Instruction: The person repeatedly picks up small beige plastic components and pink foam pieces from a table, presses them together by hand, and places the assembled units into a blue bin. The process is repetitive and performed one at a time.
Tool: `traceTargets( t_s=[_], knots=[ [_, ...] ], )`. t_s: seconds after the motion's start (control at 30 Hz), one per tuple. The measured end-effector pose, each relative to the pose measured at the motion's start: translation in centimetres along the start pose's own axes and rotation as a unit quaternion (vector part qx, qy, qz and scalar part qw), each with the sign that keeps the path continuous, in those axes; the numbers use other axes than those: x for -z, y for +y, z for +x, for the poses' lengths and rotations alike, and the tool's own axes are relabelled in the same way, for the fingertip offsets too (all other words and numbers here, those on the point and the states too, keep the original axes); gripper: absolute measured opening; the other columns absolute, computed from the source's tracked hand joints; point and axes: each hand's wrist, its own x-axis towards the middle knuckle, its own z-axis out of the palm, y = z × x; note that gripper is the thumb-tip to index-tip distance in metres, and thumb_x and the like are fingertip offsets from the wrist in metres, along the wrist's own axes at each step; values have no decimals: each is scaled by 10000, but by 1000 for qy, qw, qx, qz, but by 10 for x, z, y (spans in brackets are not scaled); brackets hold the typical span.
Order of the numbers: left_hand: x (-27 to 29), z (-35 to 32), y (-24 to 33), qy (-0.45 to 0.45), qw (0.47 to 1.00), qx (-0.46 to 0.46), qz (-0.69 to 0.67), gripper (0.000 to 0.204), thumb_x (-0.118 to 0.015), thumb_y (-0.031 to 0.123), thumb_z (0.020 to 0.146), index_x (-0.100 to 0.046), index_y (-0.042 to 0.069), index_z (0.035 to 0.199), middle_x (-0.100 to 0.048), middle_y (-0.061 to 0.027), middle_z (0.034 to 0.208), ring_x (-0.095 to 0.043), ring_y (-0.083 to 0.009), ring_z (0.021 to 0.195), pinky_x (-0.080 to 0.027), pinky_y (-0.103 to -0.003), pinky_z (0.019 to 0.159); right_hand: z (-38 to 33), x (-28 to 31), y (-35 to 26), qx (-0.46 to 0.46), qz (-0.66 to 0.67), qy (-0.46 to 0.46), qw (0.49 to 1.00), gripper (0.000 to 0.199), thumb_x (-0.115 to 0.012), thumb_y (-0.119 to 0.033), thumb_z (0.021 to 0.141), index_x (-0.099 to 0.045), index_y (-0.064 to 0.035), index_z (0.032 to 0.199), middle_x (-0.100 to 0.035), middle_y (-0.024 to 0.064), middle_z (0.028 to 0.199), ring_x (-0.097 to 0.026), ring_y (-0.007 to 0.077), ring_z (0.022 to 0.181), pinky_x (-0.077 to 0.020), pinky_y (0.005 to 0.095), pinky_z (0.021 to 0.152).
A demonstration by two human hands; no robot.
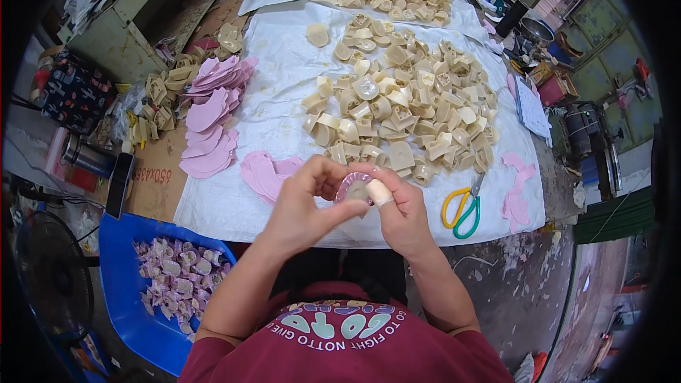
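Around pink piece [352, 189], fingers [321, 172] apparently curled.

And there's the white sheet [284, 64], with the beige heap [418, 110] sprawled right across it! Pink pieces [268, 176] lie left of the heap; scissors [474, 191] and pink scraps [516, 204] sit to its near right.
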Motion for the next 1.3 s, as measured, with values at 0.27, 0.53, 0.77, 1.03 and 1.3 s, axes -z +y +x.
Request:
traceTargets(
  t_s=[0.27,0.53,0.77,1.03,1.3],
  knots=[
    [3,-5,0,57,996,-24,-67,458,-672,5,832,-523,-14,1265,-568,-19,866,-525,-72,771,-448,-229,709,-3,2,7,-100,58,4,993,306,-516,-245,974,-646,19,1055,-679,95,941,-625,140,775,-502,256,693],
    [-10,-13,-10,69,994,-85,14,380,-644,9,830,-589,-3,1206,-586,-62,826,-557,-104,708,-456,-257,633,-4,-16,15,-124,131,49,982,387,-492,-319,994,-658,21,913,-651,64,724,-581,89,594,-485,226,548],
    [1,-9,-3,28,999,-23,5,316,-570,44,918,-563,-8,1230,-644,-50,940,-602,-105,803,-492,-256,731,-12,-28,12,-101,94,91,986,352,-512,-289,983,-647,19,879,-615,50,670,-549,74,551,-458,217,501],
    [-10,-13,1,46,995,-26,-90,329,-642,77,876,-562,12,1188,-632,-64,993,-589,-135,852,-471,-276,781,4,-1,27,-261,418,-26,870,416,-515,-364,958,-613,-12,760,-544,43,577,-467,120,402,-407,263,358],
    [21,-10,-8,-35,997,-64,29,244,-731,77,806,-582,12,988,-629,-46,890,-587,-115,824,-461,-272,748,-2,-3,17,-95,183,102,973,279,-582,-268,935,-638,3,902,-612,39,728,-579,104,634,-492,268,588]
  ],
)
